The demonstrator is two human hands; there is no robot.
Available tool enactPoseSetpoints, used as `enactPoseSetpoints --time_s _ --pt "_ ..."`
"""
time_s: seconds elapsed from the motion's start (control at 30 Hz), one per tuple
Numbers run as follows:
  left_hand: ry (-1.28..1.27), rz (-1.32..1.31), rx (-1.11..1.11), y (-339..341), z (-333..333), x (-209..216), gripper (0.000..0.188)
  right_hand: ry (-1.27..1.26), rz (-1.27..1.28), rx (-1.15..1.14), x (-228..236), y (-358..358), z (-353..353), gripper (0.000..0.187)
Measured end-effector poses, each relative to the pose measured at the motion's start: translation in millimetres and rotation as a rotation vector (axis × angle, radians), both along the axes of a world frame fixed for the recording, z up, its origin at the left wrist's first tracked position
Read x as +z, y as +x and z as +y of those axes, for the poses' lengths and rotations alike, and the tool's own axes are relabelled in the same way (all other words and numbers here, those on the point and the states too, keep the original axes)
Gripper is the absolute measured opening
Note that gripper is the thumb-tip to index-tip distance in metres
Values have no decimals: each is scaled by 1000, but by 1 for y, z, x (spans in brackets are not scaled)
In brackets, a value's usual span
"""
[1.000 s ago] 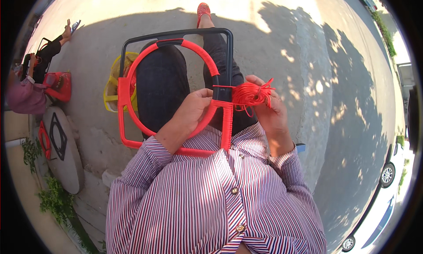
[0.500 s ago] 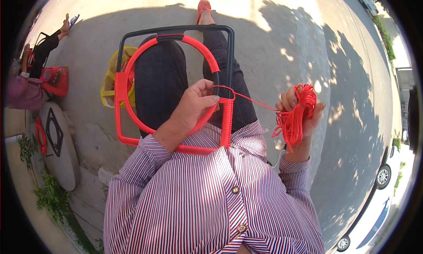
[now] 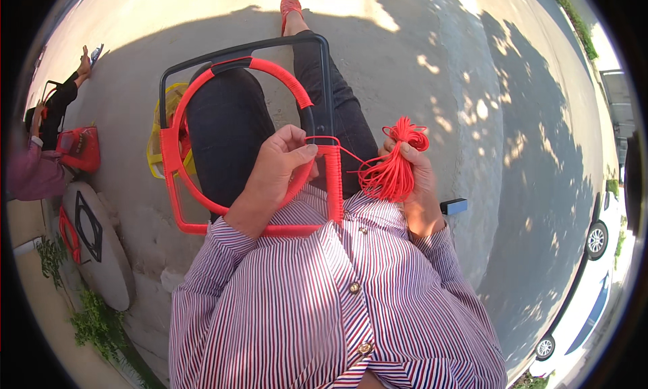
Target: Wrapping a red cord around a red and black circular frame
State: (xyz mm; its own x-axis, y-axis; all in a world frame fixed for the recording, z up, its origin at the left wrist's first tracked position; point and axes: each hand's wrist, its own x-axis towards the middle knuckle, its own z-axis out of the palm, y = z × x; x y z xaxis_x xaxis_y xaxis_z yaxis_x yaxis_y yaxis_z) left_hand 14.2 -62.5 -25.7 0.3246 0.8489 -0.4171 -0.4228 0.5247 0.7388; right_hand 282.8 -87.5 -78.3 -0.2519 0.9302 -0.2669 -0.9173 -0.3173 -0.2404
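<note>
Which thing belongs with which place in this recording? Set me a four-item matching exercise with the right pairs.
Things
1. Red cord bundle
2. Left hand
3. Yellow container
4. White car

Places
A. Beside the left leg, on its outer side
B. Near the picture's right edge
C. In the right hand
D. At the frame

Pairs: 1-C, 2-D, 3-A, 4-B

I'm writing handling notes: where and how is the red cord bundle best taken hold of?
The red cord bundle is probably best gripped around its narrow middle from the right, where the right hand holds it: loops spread above and below, and a strand runs left toward the frame.
</note>
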Motion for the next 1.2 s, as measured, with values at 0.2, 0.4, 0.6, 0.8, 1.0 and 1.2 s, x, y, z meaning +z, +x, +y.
enactPoseSetpoints --time_s 0.2,0.4,0.6,0.8,1.0,1.2 --pt "-5 -6 72 -5 -4 -1 8 -79 -557 -168 33 24 28 26" --pt "32 60 39 1 -1 8 11 -160 -1025 -636 37 85 31 19" --pt "20 92 51 2 -2 9 15 362 -1201 6 62 -10 29 20" --pt "25 94 21 2 -2 3 16 428 -1194 220 57 -64 23 7" --pt "-10 69 18 0 -4 0 9 228 -776 249 77 -54 20 10" --pt "-73 -17 22 2 1 11 10 100 -1083 134 80 34 47 11"
